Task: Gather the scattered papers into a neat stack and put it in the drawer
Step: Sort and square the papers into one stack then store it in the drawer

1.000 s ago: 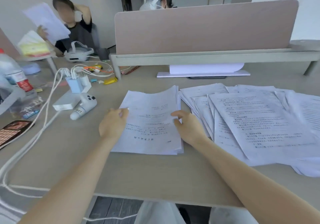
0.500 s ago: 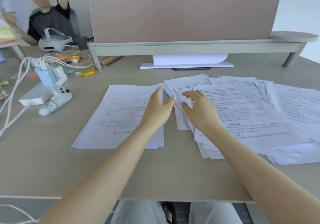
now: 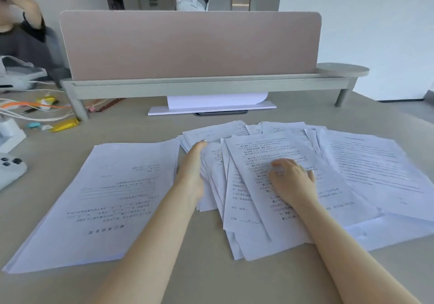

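Note:
A squared stack of printed papers (image 3: 101, 200) lies on the beige desk at the left. To its right a loose fan of scattered papers (image 3: 366, 170) spreads across the desk. My left hand (image 3: 191, 167) stands on its edge against the left side of the scattered pile, fingers straight and together, holding nothing. On top of that pile my right hand (image 3: 290, 181) lies palm down with the fingers bent onto a sheet. No drawer is in view.
A pink divider panel (image 3: 190, 45) on a grey shelf rail (image 3: 206, 85) closes off the back of the desk (image 3: 131, 130). Cables, a white controller (image 3: 10, 170) and small items lie at the left. A seated person (image 3: 21, 36) is at far left.
Both hands left the squared stack and moved right onto the scattered pile. The left hand turned on edge against the pile's side. The view shifted right.

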